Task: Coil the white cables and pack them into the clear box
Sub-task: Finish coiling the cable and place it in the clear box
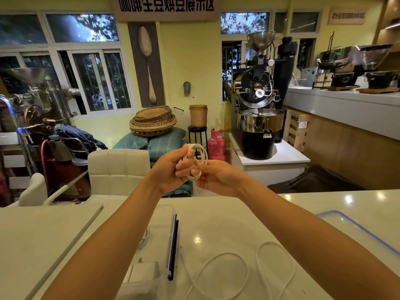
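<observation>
White countertop (227, 215) fills the foreground. Above its far edge both arms are stretched forward. The left hand (171, 169) is closed around a coiled white cable (198, 158), and the right hand (216, 176) pinches its lower loops. A second white cable (227, 271) lies loose on the counter beside the clear box (164, 241), which holds a white charger (144, 272). The box lid (355, 229) lies at the right. The wall sign (166, 5) has Chinese characters that appear mirrored.

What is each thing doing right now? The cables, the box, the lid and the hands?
Coiled white cable: looped, held up in both hands.
Loose white cable: uncoiled, on the counter.
Clear box: open, with a white charger inside.
Lid: off, lying flat.
Left hand: gripping the coil.
Right hand: gripping the coil.
</observation>
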Tool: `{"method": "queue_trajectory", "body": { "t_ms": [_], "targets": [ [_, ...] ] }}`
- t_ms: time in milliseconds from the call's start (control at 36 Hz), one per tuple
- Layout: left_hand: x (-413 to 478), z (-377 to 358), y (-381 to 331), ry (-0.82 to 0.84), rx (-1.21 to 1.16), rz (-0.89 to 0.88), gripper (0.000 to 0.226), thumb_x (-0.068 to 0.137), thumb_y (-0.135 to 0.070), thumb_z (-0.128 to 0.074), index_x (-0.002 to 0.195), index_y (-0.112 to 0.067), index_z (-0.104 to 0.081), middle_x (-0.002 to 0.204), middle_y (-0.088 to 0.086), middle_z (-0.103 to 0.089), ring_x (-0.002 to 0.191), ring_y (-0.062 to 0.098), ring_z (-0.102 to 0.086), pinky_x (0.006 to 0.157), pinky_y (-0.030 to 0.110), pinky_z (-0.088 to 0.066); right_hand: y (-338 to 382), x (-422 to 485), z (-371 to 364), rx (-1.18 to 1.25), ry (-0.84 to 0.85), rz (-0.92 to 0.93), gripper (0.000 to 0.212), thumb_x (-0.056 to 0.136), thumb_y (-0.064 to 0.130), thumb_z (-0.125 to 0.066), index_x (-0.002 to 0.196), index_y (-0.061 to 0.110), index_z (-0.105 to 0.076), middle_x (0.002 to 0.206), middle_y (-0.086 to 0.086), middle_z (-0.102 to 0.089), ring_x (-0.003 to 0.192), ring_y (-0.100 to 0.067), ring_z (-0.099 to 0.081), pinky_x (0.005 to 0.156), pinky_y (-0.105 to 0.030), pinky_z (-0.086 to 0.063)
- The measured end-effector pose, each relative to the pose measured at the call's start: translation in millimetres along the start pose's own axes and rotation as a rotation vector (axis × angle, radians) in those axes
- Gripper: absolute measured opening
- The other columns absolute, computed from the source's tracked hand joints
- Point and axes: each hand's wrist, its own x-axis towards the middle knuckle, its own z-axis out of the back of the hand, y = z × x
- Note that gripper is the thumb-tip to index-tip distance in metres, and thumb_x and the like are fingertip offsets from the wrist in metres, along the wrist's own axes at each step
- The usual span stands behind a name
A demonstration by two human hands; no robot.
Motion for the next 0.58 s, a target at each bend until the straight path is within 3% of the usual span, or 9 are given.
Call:
{"method": "queue_trajectory", "body": {
  "t_ms": [83, 222, 306, 361, 583],
  "targets": [
    [0.7, 2.7, -0.7, 0.089, -0.059, 0.021, 0.02, 0.077, -0.029, -0.067, 0.068, -0.011, -0.062, 0.039, -0.005, -0.05, 0.035, 0.008, -0.024, 0.057, 0.02, -0.053, -1.2, 0.4, 1.4, -0.013, 0.041, -0.033, 0.024, 0.097, 0.018, -0.036, 0.101, 0.011, -0.059, 0.093, -0.006, -0.063, 0.084, -0.015, -0.065, 0.072, -0.029, -0.056],
    [1.7, 2.5, -1.3, 0.174, -0.158, 0.063, 0.027, 0.092, -0.024, -0.047, 0.079, -0.005, -0.062, 0.045, 0.001, -0.05, 0.042, 0.011, -0.029, 0.068, 0.024, -0.054, -0.5, 2.7, 0.8, 0.094, 0.113, -0.029, 0.029, 0.098, 0.016, -0.032, 0.108, 0.006, -0.057, 0.102, -0.012, -0.061, 0.089, -0.019, -0.066, 0.08, -0.034, -0.057],
    [0.7, -0.9, 1.1, 0.232, -0.217, 0.094, 0.035, 0.098, -0.023, -0.034, 0.089, 0.002, -0.058, 0.052, 0.006, -0.044, 0.048, 0.015, -0.033, 0.078, 0.03, -0.052, 0.2, 4.0, 1.6, 0.098, 0.08, -0.014, 0.027, 0.098, 0.013, -0.032, 0.104, 0.005, -0.057, 0.101, -0.012, -0.061, 0.088, -0.018, -0.065, 0.08, -0.031, -0.056],
    [-2.9, -3.1, 4.9, 0.186, -0.209, 0.085, 0.041, 0.1, -0.022, -0.025, 0.095, 0.004, -0.055, 0.06, 0.008, -0.037, 0.053, 0.018, -0.035, 0.084, 0.034, -0.048, 0.6, 5.1, 2.0, 0.091, 0.069, -0.001, 0.026, 0.098, 0.012, -0.032, 0.104, 0.005, -0.057, 0.1, -0.011, -0.06, 0.09, -0.018, -0.063, 0.081, -0.028, -0.055],
    [-14.3, -5.3, 7.5, 0.08, -0.155, 0.073, 0.042, 0.101, -0.022, -0.023, 0.099, 0.006, -0.054, 0.064, 0.01, -0.036, 0.057, 0.02, -0.035, 0.087, 0.037, -0.045, -0.4, 7.1, 0.1, 0.074, 0.054, 0.019, 0.025, 0.096, 0.009, -0.034, 0.093, 0.009, -0.059, 0.075, -0.002, -0.067, 0.07, -0.01, -0.066, 0.071, -0.023, -0.053]
  ]
}}
